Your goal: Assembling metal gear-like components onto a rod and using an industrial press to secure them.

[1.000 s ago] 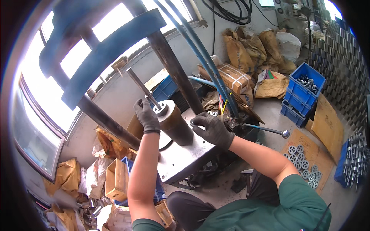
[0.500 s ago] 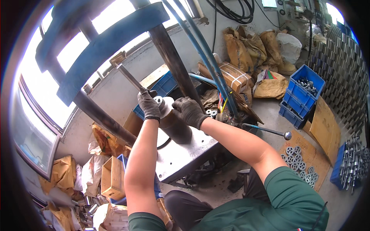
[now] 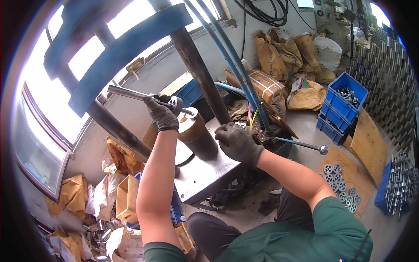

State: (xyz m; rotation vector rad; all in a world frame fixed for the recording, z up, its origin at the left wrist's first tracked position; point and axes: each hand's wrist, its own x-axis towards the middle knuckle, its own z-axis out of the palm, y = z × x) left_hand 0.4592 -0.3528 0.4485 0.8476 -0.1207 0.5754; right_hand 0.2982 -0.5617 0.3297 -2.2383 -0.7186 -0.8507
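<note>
Seating the round metal part [image 3: 174, 103] squarely over the brown cylinder [image 3: 196, 135] seems best done by keeping the steel rod [image 3: 131, 93] level and the other hand steady on the plate. The left hand [image 3: 160, 113], at eleven o'clock from the cylinder, has its gloved fingers curled tight around the part and rod. The right hand [image 3: 238, 142], at three o'clock, rests half-curled on the grey press table [image 3: 205, 174]; I cannot tell whether it holds anything.

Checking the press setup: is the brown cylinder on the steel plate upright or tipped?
Upright: the brown cylinder stands on end on the steel plate, top face up.
</note>
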